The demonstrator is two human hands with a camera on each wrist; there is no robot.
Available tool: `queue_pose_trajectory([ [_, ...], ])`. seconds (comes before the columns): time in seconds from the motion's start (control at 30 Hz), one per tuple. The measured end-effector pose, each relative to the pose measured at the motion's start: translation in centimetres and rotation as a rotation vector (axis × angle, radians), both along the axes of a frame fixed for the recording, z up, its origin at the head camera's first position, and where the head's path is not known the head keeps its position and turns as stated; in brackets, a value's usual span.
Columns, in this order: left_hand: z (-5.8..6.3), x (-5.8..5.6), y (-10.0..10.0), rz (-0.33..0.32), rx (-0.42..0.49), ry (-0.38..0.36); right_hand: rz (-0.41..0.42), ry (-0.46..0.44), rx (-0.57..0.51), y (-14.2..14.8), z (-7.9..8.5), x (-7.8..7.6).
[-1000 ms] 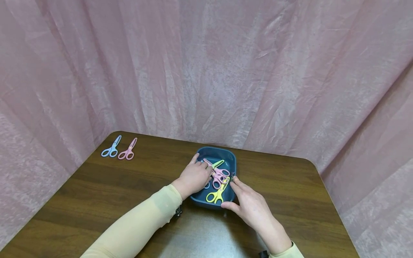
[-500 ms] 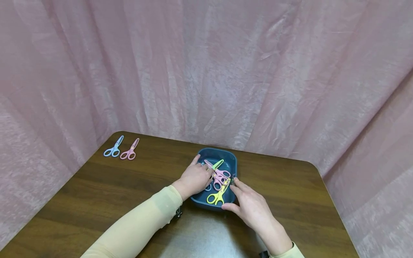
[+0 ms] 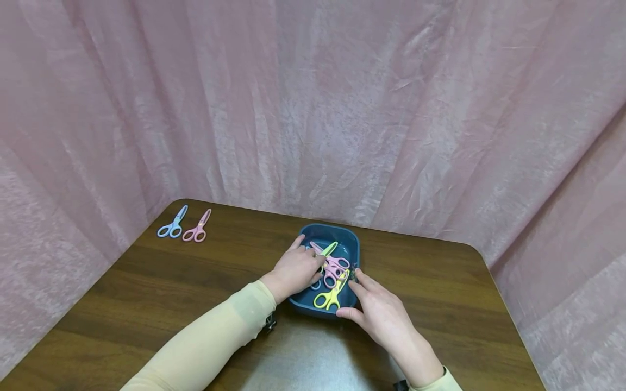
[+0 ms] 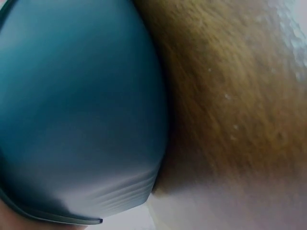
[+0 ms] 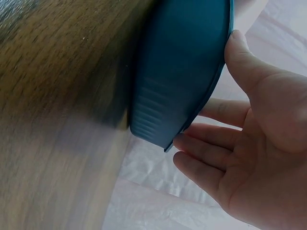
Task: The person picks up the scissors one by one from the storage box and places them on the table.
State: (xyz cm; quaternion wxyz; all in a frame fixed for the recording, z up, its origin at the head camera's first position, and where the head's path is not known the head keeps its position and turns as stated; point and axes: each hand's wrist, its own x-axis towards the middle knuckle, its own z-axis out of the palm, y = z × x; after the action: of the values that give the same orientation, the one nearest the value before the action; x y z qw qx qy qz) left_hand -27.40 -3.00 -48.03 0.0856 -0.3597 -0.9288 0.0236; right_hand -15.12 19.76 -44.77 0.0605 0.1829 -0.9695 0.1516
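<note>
A dark teal plastic bin point(image 3: 313, 310) holds a pile of scissors. My left hand point(image 3: 293, 271) reaches in over its left side, one finger out along the rim and the others down among the scissors. Green scissors point(image 3: 330, 249) stick out from beneath those fingers; whether they are pinched I cannot tell, as the fingertips are hidden. Pink scissors point(image 3: 330, 281) and yellow scissors point(image 3: 334, 296) lie to the right, with blue scissors point(image 3: 315, 285) partly under the hand. My right hand point(image 3: 381, 310) steadies the bin's near right corner, thumb and straight fingers touching the rim.
On the brown wooden table point(image 3: 430, 293), blue scissors point(image 3: 172, 224) and pink scissors point(image 3: 198, 227) lie side by side at the far left corner. A pink curtain point(image 3: 313, 108) hangs behind the table and along its sides.
The view has shifted slightly. The green scissors' blades have turned a little leftward under my left hand. My right hand stays at the bin's rim.
</note>
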Motion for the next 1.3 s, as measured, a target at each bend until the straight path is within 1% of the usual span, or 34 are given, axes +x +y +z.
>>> queue_pose_trajectory([
  [0.37,-0.2,0.1,-0.2,-0.014,0.046,-0.022,0.004,-0.011,0.002,0.0,-0.1,0.0],
  [0.77,0.7,0.5,-0.8,-0.067,0.186,0.056,0.003,-0.012,0.004,0.1,0.0,-0.1],
  [0.93,0.7,0.7,-1.0,-0.061,0.200,0.071,-0.001,-0.012,0.008,0.1,0.0,-0.2],
  [1.3,1.1,1.9,-1.5,-0.067,0.207,0.115,-0.002,-0.025,0.001,0.1,0.1,0.0],
])
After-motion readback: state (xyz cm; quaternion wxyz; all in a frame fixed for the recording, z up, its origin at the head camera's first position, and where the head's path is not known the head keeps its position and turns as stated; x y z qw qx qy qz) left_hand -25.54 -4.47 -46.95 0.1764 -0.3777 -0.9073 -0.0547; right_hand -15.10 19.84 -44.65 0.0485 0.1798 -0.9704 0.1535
